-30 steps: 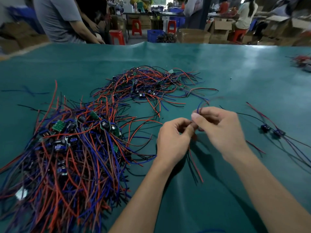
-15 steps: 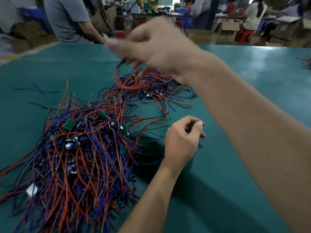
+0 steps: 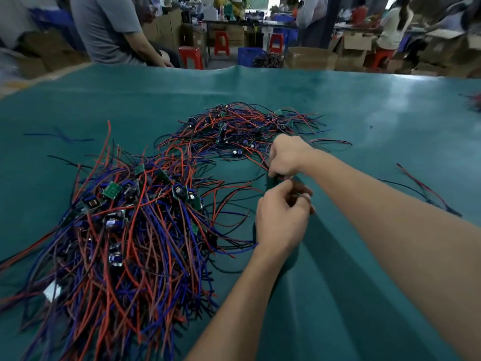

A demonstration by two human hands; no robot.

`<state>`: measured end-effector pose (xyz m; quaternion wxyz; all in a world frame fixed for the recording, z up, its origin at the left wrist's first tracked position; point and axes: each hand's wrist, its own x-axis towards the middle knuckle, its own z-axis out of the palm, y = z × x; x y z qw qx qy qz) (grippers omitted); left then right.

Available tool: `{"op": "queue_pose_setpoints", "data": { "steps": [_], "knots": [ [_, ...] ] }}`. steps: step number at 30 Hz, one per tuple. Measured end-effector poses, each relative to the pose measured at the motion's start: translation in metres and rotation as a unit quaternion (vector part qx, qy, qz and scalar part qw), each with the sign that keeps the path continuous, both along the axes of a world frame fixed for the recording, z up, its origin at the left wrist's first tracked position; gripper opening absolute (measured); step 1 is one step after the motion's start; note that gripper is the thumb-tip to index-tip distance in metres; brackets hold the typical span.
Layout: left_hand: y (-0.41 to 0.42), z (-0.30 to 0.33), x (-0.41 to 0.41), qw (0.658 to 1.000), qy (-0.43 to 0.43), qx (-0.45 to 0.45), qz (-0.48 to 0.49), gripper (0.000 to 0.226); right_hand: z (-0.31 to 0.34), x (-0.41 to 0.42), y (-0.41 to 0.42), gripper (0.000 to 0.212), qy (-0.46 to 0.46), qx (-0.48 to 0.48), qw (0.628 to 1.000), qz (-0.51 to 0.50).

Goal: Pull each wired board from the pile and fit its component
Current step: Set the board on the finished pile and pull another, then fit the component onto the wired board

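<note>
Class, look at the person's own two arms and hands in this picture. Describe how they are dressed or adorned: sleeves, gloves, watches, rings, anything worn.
Both forearms are bare right up to the bottom and right edges of the picture, so no sleeves show. The left hand and right hand wear no gloves. No watch, strap or bracelet shows at either wrist. No ring is visible on the fingers that show, though several are curled out of sight.

left hand (image 3: 282,220) contents hidden (curled fingers), background blurred

Teal table (image 3: 364,121), two wired-board piles (image 3: 125,230), perhaps joined
</note>
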<state>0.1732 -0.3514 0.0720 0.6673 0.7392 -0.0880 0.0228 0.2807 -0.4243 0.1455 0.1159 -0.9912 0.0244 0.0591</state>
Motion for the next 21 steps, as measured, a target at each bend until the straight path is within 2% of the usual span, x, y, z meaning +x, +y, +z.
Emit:
{"op": "queue_pose_setpoints", "data": {
  "steps": [4,9,12,15,17,21],
  "knots": [
    [-0.001,-0.001,0.001,1.000,-0.002,-0.009,0.008,0.017,0.008,-0.009,-0.033,0.007,-0.020,-0.007,0.999,-0.035],
    [-0.001,-0.002,0.002,1.000,0.008,0.003,0.028,0.017,0.018,-0.036,-0.082,0.013,-0.073,0.039,0.993,-0.082],
    [-0.001,-0.001,0.003,0.999,0.018,0.021,0.041,0.015,0.014,-0.067,-0.103,0.015,-0.054,0.193,0.971,-0.130],
    [-0.002,-0.002,0.003,0.997,0.014,0.046,0.060,0.014,0.008,-0.106,-0.113,0.007,0.013,0.400,0.903,-0.158],
    [-0.002,-0.002,0.003,0.995,0.007,0.070,0.066,0.017,0.001,-0.128,-0.113,0.008,0.048,0.444,0.882,-0.150],
    [-0.002,0.000,0.001,0.994,-0.009,0.095,0.060,0.020,-0.010,-0.157,-0.109,0.028,0.116,0.456,0.878,-0.083]
  ]
}}
